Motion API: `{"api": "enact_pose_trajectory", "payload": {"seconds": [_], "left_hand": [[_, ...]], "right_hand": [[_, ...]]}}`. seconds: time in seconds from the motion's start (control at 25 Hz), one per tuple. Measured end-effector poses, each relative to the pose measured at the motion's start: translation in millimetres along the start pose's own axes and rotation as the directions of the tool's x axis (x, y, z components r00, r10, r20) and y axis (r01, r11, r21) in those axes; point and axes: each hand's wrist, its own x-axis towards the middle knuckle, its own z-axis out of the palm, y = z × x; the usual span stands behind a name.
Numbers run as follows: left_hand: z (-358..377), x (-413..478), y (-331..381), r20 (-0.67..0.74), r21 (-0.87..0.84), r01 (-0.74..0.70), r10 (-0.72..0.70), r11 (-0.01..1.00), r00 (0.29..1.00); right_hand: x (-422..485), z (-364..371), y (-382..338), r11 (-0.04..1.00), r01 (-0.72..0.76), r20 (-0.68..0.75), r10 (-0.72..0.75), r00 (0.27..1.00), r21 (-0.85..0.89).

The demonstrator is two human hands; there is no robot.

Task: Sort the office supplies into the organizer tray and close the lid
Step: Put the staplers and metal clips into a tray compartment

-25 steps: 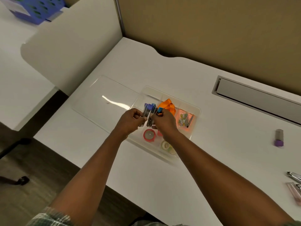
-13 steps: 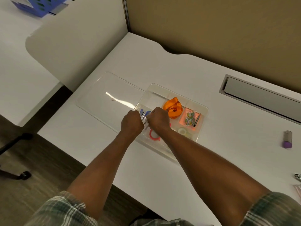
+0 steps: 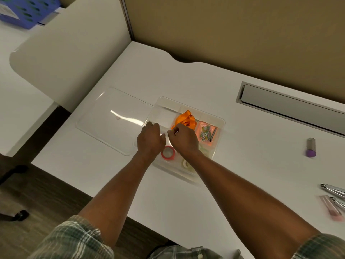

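Observation:
A clear organizer tray (image 3: 221, 122) sits mid-desk, and its clear lid (image 3: 112, 116) lies flat to the left. In the tray are an orange ribbon (image 3: 185, 118), coloured paper clips (image 3: 205, 132) in an orange compartment, a red tape roll (image 3: 168, 152) and a pale tape roll (image 3: 186, 163). Both hands are down in the tray's left part, knuckles up. My left hand (image 3: 150, 141) is curled, with its fingers hidden. My right hand (image 3: 184, 140) pinches a thin dark item (image 3: 176, 132). The blue and silver supplies are hidden under the hands.
To the right on the white desk lie a purple-capped tube (image 3: 310, 147), metal tools (image 3: 334, 192) and a pink item (image 3: 331, 208). A grey cable slot (image 3: 289, 107) runs along the tan partition. A blue basket (image 3: 28, 12) stands on the neighbouring desk. The desk's front edge is near my elbows.
Both hands have lowered the bundle of blue and silver supplies from above the tray into its left part. The bundle is now out of sight under the hands.

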Motion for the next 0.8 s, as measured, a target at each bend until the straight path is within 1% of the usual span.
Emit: {"api": "enact_pose_trajectory", "payload": {"seconds": [0.08,0.24,0.48,0.64,0.8], "left_hand": [[-4.9,-0.9,32.8,-0.001,-0.038,-0.094,0.094,0.995,0.996],[-0.6,-10.2,103.0,-0.01,-0.109,-0.245,0.245,0.963,0.969],[33.4,-44.0,202.0,0.022,-0.129,-0.403,0.409,0.906,0.912],[64.2,-76.1,270.0,0.085,-0.148,-0.469,0.483,0.871,0.871],[98.0,-115.1,329.9,0.146,-0.157,-0.547,0.567,0.823,0.811]], "right_hand": [[-7.9,-19.7,15.5,1.0,-0.017,-0.045,0.018,0.999,0.025],[-21.5,-70.1,54.9,0.987,-0.121,-0.162,0.137,0.977,0.102],[-56.8,-149.3,136.4,0.964,-0.219,-0.294,0.254,0.921,0.148],[-89.1,-193.4,198.8,0.944,-0.287,-0.34,0.327,0.881,0.166],[-123.9,-229.8,264.1,0.905,-0.379,-0.372,0.426,0.825,0.195]]}}
